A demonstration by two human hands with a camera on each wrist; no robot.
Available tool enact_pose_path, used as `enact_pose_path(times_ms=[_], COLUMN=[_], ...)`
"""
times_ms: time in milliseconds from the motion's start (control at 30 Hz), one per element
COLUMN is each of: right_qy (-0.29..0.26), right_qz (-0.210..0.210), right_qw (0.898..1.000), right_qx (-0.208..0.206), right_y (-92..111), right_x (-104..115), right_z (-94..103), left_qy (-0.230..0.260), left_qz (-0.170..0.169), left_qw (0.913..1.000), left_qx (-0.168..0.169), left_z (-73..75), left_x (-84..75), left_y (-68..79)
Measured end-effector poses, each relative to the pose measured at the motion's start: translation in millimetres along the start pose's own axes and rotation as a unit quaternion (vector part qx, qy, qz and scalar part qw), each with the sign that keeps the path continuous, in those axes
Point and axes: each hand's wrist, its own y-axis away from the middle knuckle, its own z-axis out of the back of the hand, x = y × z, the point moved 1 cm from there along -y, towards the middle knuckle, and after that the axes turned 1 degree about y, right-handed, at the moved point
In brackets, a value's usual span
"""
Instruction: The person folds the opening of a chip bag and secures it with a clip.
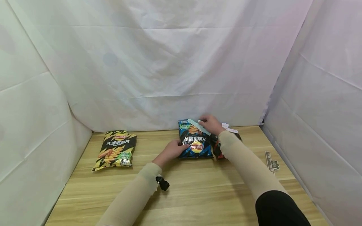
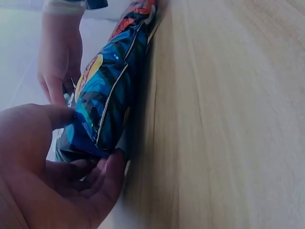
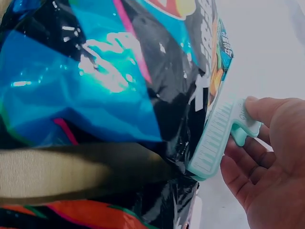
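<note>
A blue and black chip bag (image 1: pixel 190 142) lies toward the back of the table. At its near left edge, my left hand (image 1: pixel 173 148) pinches a corner of the bag between thumb and fingers, as the left wrist view (image 2: pixel 62 167) confirms. My right hand (image 1: pixel 211 124) holds the handle of a mint-green bag clip (image 3: pixel 214 143) between thumb and fingers. That clip lies slantwise across the bag's far right corner; whether its jaws are fully closed I cannot tell. Partly hidden by my right forearm, a red and black chip bag (image 1: pixel 217 150) sits beside the blue one.
A yellow and black chip bag (image 1: pixel 116 149) lies at the left. Near the table's right edge is a clip with ruler-like marks (image 1: pixel 271 161). Another pale clip (image 1: pixel 230 129) shows at the red bag's far end. White cloth (image 1: pixel 169 62) hangs behind and at both sides.
</note>
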Motion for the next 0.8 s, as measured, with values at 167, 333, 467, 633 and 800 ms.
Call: enact_pose_path(times_ms=[167,333,467,633,800], right_qy=[0.022,0.053,0.068,0.076,0.075], right_qz=[0.003,0.005,0.004,0.004,0.002], right_qw=[1.0,0.999,0.998,0.997,0.997], right_qx=[0.0,-0.004,-0.007,-0.011,-0.018], right_y=[-6,-11,-11,-9,-9], right_x=[-5,-8,-10,-10,-15], right_z=[-8.2,-14.4,-16.8,-17.2,-15.3], left_qy=[-0.024,-0.04,-0.036,-0.028,-0.026], left_qz=[0.01,0.015,0.019,0.011,0.015], left_qw=[0.9997,0.9991,0.9992,0.9995,0.9995], left_qx=[-0.003,-0.006,-0.003,0.003,0.003], left_z=[0.0,-0.9,-0.2,-2.5,-2.7], left_x=[-6.5,-7.2,-8.6,0.6,0.3], left_y=[6.8,8.2,9.9,3.9,5.1])
